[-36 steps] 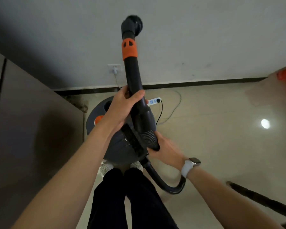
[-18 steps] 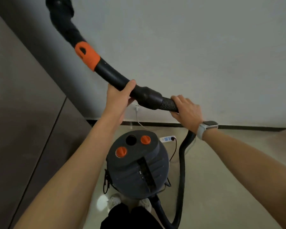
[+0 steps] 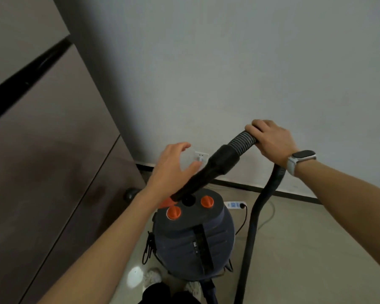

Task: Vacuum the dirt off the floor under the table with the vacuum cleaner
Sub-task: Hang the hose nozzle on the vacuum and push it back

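From the head view, the dark grey drum-shaped vacuum cleaner (image 3: pixel 193 235) with orange knobs stands on the beige tiled floor (image 3: pixel 305 249) at six o'clock. The right hand (image 3: pixel 272 142) at two o'clock clamps its fingers round the ribbed black hose (image 3: pixel 242 142). The left hand (image 3: pixel 173 170) hovers at centre, fingers spread apart and holding nothing, beside the black wand (image 3: pixel 208 172), which slants down toward the drum's top.
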The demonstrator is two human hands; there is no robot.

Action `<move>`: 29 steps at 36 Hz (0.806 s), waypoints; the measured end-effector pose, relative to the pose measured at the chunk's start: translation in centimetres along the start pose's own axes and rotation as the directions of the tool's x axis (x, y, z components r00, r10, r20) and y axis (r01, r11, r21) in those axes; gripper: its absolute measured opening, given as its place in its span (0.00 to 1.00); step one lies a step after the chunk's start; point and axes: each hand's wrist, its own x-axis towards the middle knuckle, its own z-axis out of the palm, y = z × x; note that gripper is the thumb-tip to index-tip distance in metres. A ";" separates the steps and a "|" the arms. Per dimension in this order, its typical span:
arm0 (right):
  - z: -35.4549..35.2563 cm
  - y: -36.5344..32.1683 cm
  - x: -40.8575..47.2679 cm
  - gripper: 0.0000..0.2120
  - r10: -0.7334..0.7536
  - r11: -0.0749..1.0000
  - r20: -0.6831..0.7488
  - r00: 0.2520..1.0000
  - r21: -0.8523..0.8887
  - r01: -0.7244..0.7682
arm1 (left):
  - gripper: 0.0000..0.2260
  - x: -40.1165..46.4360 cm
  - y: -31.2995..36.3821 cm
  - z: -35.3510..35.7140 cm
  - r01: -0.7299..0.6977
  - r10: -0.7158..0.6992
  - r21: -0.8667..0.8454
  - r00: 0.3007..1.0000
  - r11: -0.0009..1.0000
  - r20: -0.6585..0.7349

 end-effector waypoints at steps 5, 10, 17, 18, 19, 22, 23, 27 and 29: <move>-0.3 -4.6 2.3 0.19 -0.137 0.989 -0.099 0.986 0.049 0.143 | 0.31 0.3 0.7 2.3 0.104 -0.064 -0.164 0.970 0.981 0.233; 1.2 -7.6 3.4 0.23 -0.078 0.971 -0.122 0.989 0.217 0.103 | 0.21 -0.8 -0.1 2.6 0.248 -0.221 -0.350 0.968 0.903 0.115; 4.9 -14.3 1.3 0.19 0.246 0.687 0.248 0.937 0.637 -0.349 | 0.25 -5.0 -9.2 1.0 0.496 -0.549 -0.374 0.834 0.784 -0.045; 5.5 -15.8 0.3 0.17 0.226 0.644 0.314 0.922 0.662 -0.384 | 0.25 -5.9 -10.5 0.9 0.524 -0.586 -0.396 0.809 0.754 -0.046; 6.2 -17.4 -0.8 0.15 0.187 0.608 0.377 0.907 0.681 -0.408 | 0.25 -6.8 -11.4 0.9 0.541 -0.611 -0.420 0.791 0.729 -0.041; 7.9 -22.7 -3.9 0.15 0.036 0.496 0.505 0.862 0.740 -0.455 | 0.28 -9.2 -14.2 1.4 0.588 -0.660 -0.437 0.751 0.681 -0.017; 8.4 -24.5 -4.9 0.14 0.006 0.453 0.542 0.840 0.748 -0.485 | 0.29 -10.0 -15.1 1.5 0.612 -0.680 -0.429 0.733 0.665 -0.009; 10.5 -31.0 -8.5 0.19 -0.095 0.346 0.691 0.717 0.698 -0.627 | 0.31 -13.2 -18.8 1.9 0.697 -0.773 -0.476 0.632 0.536 0.057; 11.3 -34.1 -10.2 0.24 -0.180 0.313 0.733 0.655 0.674 -0.669 | 0.29 -14.8 -20.1 2.3 0.709 -0.782 -0.503 0.615 0.495 0.099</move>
